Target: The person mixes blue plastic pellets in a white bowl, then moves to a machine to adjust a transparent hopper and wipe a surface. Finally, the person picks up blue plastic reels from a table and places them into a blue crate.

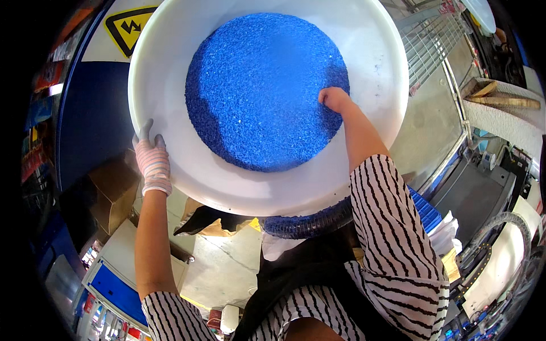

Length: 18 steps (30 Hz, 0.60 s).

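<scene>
A large round white tub point(165, 74) with a wide sloping rim fills the upper middle. Inside it lies a bed of small blue plastic granules point(261, 91). My left hand point(152, 162), in a striped glove with grey fingertips, rests against the tub's left rim with its fingers apart. Bare and curled closed, my right hand point(335, 100) is over the right part of the granules. Its fingertips point down and left, and whatever they hold, if anything, is hidden.
Beneath the tub's near edge runs a ribbed clear hose point(310, 223) with blue bits in it. A blue and white cabinet panel point(94, 113) with a yellow warning sign point(129, 28) stands left. Cardboard boxes point(114, 190) sit lower left; a wire rack point(435, 48) is upper right.
</scene>
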Tool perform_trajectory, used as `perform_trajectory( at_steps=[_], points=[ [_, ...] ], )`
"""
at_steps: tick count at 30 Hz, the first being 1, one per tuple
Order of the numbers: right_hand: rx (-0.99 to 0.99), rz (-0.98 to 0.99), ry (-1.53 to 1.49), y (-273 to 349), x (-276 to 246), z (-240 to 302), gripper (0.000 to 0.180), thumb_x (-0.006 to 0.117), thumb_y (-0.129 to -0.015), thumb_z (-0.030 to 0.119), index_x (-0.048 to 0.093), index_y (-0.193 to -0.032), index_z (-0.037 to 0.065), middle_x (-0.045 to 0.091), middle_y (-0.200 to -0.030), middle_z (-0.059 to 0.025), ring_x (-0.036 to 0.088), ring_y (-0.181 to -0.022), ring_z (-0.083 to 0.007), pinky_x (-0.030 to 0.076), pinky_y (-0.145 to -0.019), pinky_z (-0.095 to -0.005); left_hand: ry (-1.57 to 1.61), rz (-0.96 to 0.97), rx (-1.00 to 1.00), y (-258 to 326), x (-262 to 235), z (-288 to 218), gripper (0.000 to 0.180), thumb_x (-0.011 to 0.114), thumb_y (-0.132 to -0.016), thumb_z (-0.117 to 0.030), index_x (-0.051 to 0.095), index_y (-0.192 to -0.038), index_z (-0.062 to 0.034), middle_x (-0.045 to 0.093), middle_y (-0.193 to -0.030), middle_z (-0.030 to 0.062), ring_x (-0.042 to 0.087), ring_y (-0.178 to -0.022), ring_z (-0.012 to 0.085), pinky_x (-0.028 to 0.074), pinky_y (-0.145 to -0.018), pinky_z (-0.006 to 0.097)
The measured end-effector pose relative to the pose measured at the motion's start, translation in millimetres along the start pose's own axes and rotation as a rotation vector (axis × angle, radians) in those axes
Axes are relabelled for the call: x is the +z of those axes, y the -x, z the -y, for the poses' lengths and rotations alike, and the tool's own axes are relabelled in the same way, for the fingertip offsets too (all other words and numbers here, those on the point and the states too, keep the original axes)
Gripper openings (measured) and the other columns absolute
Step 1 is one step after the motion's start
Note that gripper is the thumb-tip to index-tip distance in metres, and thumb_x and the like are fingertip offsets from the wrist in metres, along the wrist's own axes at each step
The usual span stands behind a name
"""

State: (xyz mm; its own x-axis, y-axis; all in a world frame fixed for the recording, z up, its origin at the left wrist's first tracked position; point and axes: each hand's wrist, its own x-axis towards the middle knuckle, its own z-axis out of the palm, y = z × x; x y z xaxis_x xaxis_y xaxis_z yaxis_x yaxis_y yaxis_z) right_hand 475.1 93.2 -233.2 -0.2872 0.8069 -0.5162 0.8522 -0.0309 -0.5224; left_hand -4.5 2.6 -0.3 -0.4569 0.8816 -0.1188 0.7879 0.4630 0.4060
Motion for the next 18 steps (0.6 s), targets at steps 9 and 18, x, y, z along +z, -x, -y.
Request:
perform_trajectory(
  at_steps=[9, 18],
  points=[
    [0.051, -0.065, 0.124, 6, 5, 9, 0.013, 0.057, -0.078, 0.008, 0.066, -0.082, 0.015, 0.068, -0.087, -0.0119, 0.064, -0.085, -0.0339, 0.05, -0.075, -0.042, 0.0, 0.005, -0.018, 0, 1, 1, 0.045, 0.053, -0.088, 0.001, 0.055, -0.13, -0.0165, 0.046, -0.132, 0.0162, 0.051, -0.117, 0.0303, 0.044, -0.098, 0.038],
    [0.072, -0.025, 0.205, 6, 0, 18, 0.012, 0.054, -0.081, 0.014, 0.062, -0.089, 0.015, 0.064, -0.092, -0.0145, 0.062, -0.091, -0.034, 0.05, -0.077, -0.0444, 0.007, -0.014, 0.0, 1, 2, 2, 0.044, 0.053, -0.088, 0.001, 0.056, -0.128, -0.0143, 0.046, -0.133, 0.0156, 0.051, -0.117, 0.032, 0.044, -0.098, 0.039]
  ],
)
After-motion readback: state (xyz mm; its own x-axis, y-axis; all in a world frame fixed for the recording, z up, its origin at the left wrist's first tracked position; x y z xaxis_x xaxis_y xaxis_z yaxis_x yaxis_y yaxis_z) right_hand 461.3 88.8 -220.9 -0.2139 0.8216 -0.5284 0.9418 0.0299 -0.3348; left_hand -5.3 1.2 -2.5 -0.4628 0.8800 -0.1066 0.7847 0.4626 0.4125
